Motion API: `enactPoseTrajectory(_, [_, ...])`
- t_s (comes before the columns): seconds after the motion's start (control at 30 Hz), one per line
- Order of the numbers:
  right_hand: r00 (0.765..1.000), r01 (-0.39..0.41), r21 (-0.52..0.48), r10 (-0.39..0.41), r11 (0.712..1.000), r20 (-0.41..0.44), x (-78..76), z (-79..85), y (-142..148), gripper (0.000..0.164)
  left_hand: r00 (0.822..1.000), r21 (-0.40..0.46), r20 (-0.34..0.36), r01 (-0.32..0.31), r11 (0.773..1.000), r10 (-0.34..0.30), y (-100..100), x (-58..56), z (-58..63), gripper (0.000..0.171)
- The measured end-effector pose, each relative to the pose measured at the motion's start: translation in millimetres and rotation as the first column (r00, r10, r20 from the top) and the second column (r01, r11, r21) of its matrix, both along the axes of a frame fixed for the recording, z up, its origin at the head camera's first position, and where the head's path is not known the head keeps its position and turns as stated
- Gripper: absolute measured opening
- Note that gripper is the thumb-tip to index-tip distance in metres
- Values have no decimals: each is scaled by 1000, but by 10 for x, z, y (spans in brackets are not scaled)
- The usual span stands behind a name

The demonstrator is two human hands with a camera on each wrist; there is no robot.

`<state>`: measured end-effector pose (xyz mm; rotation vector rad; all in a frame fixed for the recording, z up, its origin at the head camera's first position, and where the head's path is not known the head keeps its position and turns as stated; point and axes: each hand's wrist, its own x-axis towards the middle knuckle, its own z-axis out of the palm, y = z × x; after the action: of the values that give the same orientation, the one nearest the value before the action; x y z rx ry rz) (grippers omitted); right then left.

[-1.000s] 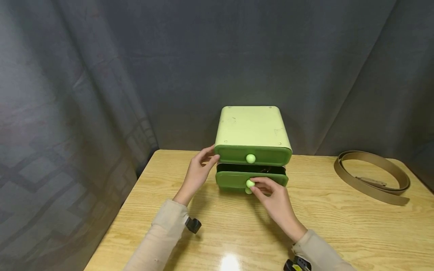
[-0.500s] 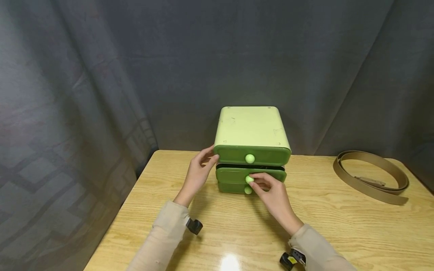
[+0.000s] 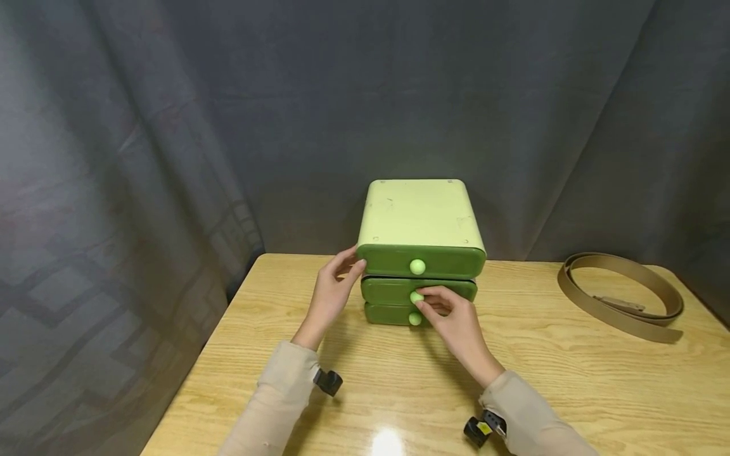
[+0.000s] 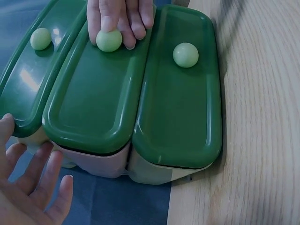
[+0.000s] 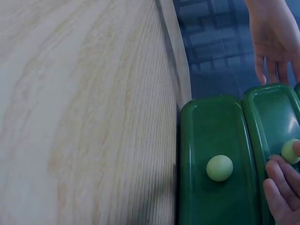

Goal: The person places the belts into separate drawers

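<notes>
A small cabinet (image 3: 422, 212) with a pale green top and three dark green drawers stands toward the table's back. My right hand (image 3: 456, 320) pinches the round knob (image 4: 109, 42) of the middle drawer (image 3: 383, 291) between thumb and fingers. That drawer's front sits close against the cabinet. By the cabinet's left side is my left hand (image 3: 331, 291), its thumb touching the left end of the top drawer (image 3: 384, 260); in the left wrist view its other fingers spread loosely beside the side wall. The bottom drawer (image 5: 215, 136) is shut, its knob (image 5: 219, 168) untouched.
On the right of the wooden table (image 3: 365, 392) lies a coiled tan belt (image 3: 599, 310). A dark grey curtain (image 3: 365, 114) hangs behind the table and down its left side. A small black camera (image 3: 329, 382) is worn at the left wrist, another (image 3: 478, 430) at the right.
The middle drawer has slid inward, pushed by my right hand on its knob, and the dark gap above it has narrowed to a thin line. My left hand has stayed at the cabinet's side.
</notes>
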<state>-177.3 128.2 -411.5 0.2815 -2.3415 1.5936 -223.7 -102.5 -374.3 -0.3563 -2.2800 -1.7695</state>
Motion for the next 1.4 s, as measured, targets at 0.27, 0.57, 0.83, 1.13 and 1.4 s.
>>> enactPoseTrajectory(0.27, [1000, 2, -23, -1, 1000, 12, -39, 0, -27, 20, 1000, 0, 1, -6, 1000, 6, 0, 10, 13, 41])
enactPoseTrajectory(0.57, [999, 10, -48, -8, 999, 45, -47, 7, -31, 20, 1000, 25, -1, 4, 1000, -4, 12, 11, 8, 40])
enactPoseTrajectory(0.83, [997, 15, -79, -8, 997, 81, -40, 12, -33, 21, 1000, 15, 28, 14, 1000, -14, 5, 25, -2, 43])
enactPoseTrajectory(1.13, [994, 26, -63, -19, 998, 107, -1, 19, -19, 25, 999, -32, 31, -13, 999, 14, -21, 48, -81, 44])
enactPoseTrajectory(1.4, [997, -7, -27, 9, 1000, 78, 33, 1, 21, 29, 998, -23, 64, -29, 999, 30, -7, 104, -209, 40])
